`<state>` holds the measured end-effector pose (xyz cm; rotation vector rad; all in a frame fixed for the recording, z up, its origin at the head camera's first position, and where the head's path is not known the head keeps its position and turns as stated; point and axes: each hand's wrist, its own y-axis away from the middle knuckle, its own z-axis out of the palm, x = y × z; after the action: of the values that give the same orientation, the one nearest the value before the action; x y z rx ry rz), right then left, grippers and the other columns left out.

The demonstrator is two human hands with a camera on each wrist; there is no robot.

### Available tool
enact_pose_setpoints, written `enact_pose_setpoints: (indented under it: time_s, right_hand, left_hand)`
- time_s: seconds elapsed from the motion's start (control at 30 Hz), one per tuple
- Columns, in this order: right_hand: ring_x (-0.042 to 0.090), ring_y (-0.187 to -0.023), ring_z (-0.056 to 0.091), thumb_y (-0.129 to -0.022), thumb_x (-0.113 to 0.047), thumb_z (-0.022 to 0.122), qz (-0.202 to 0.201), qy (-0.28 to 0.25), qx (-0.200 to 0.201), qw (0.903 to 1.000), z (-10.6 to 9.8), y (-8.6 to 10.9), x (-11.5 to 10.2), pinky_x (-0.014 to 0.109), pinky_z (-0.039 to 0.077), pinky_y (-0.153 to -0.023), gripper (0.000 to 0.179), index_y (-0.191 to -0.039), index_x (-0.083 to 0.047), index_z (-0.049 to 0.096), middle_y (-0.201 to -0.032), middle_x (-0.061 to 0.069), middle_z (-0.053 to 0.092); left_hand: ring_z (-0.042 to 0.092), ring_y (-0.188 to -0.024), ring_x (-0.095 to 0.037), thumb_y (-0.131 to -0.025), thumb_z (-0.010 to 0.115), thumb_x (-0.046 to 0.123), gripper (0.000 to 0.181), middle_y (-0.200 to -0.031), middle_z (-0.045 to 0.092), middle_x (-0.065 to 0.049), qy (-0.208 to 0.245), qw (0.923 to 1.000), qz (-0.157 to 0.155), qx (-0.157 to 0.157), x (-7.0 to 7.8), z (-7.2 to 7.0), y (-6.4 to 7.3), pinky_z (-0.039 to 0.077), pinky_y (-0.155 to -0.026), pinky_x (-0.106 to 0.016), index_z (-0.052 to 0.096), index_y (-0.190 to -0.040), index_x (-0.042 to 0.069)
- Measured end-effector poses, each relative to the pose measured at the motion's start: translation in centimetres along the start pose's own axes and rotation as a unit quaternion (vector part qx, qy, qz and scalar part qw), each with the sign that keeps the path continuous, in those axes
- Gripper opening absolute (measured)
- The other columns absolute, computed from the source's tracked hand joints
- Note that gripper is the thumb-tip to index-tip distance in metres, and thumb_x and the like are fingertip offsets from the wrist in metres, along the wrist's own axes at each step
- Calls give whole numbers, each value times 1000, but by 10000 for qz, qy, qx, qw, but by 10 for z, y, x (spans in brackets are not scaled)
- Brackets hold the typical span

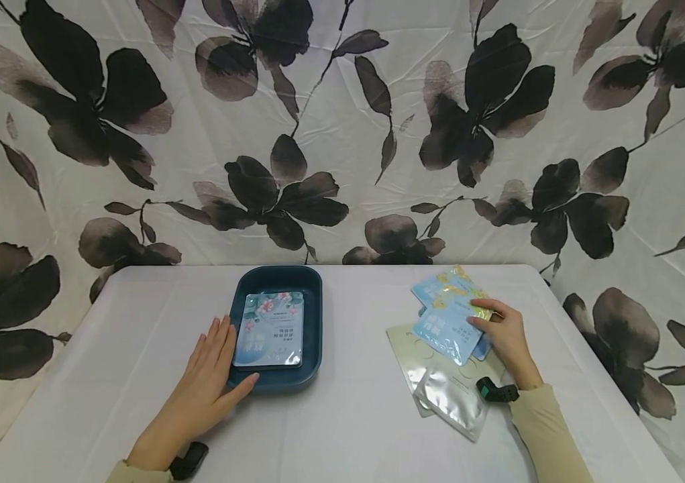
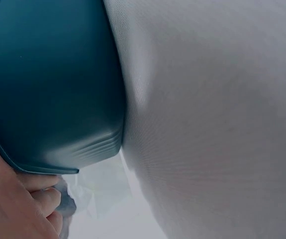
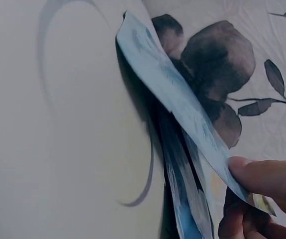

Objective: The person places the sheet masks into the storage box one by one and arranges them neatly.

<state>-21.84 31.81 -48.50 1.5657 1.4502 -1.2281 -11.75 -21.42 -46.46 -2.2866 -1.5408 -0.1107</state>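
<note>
A dark teal tray (image 1: pixel 312 379) stands near the middle of the table with a blue, flower-printed sachet (image 1: pixel 270 330) lying in it. My left hand (image 1: pixel 206 379) rests against the tray's left side, its fingers straight and the thumb at the front left corner. In the left wrist view the tray's wall (image 2: pixel 58 84) shows close by the hand. My right hand (image 1: pixel 502 332) pinches the right edge of a light blue sachet (image 1: pixel 447 329) between thumb and fingers. From the right wrist, that blue sachet (image 3: pixel 167 94) appears with its near edge lifted above other sachets.
Under the blue sachets lie a pale gold-green packet (image 1: pixel 402 342) and a silver foil packet (image 1: pixel 457 399). More light blue and yellow sachets (image 1: pixel 439 285) overlap behind. White cloth (image 1: pixel 348 429) covers the table, and a flower-printed curtain (image 1: pixel 342 121) hangs behind it.
</note>
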Motion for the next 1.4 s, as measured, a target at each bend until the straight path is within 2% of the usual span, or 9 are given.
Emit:
enact_pose_setpoints:
  time_s: [0.1,0.17,0.27,0.37,0.5,0.67,0.8,1.07,1.4]
  right_hand:
    - [7,-57,35,-87,-5,76,-63,-157,122,9998,1,0,-1,21,35,-51,33,-118,4,69,-92,0,63]
    - [8,-61,37,-89,-6,74,15,-165,174,9997,1,1,-1,21,36,-53,32,-119,4,69,-91,-1,63]
    - [5,-67,45,-93,-6,69,246,-298,118,9992,2,0,-3,17,42,-57,35,-126,5,65,-117,6,64]
    - [1,-71,54,-93,-4,67,478,-513,-131,9975,2,-1,-5,16,49,-60,43,-134,5,58,-142,16,49]
    - [2,-74,62,-90,4,67,680,-804,-508,9931,4,-1,-10,17,54,-61,57,-143,6,47,-157,21,27]
    - [3,-92,64,-90,12,62,879,-1331,-755,9843,5,0,-16,21,57,-73,65,-149,5,37,-158,24,21]
    - [6,-96,65,-90,13,61,985,-1816,-906,9742,7,1,-18,24,57,-76,66,-150,4,36,-157,24,24]
    - [7,-87,65,-92,9,59,822,-2158,-1145,9662,8,3,-22,21,55,-66,63,-150,7,34,-163,19,10]
    - [7,-89,62,-94,10,56,800,-2356,-1396,9584,12,5,-28,20,54,-68,62,-151,8,31,-164,19,2]
  left_hand:
    - [-9,-152,-30,-95,59,49,94,-165,-3,-18,-22,10000,2,12,0,1,0,-12,-119,-39,16,-154,-10]
    - [-8,-152,-31,-95,60,48,94,-165,-2,-18,-19,10000,1,13,0,1,0,-12,-119,-39,16,-154,-10]
    - [-4,-151,-34,-94,61,48,94,-165,-1,-18,-25,10000,4,29,0,1,0,-12,-119,-39,16,-154,-10]
    - [-3,-151,-35,-94,62,47,94,-165,-1,-18,-13,10000,-2,32,0,1,-1,-12,-119,-40,16,-154,-10]
    - [-8,-152,-31,-94,62,47,94,-165,-2,-18,3,10000,-15,12,0,0,0,-11,-120,-40,16,-154,-10]
    - [-2,-151,-36,-95,61,48,94,-165,-1,-18,-34,10000,5,27,0,0,0,-11,-120,-40,15,-154,-10]
    - [2,-150,-39,-94,62,47,95,-165,-1,-19,-50,10000,28,58,0,1,-1,-12,-120,-39,16,-154,-10]
    - [1,-151,-38,-94,63,47,95,-165,1,-19,-20,10000,48,78,-1,2,0,-11,-120,-40,15,-154,-9]
    - [1,-151,-38,-94,62,47,94,-165,0,-19,-51,10000,45,55,-1,2,0,-11,-120,-40,16,-154,-10]
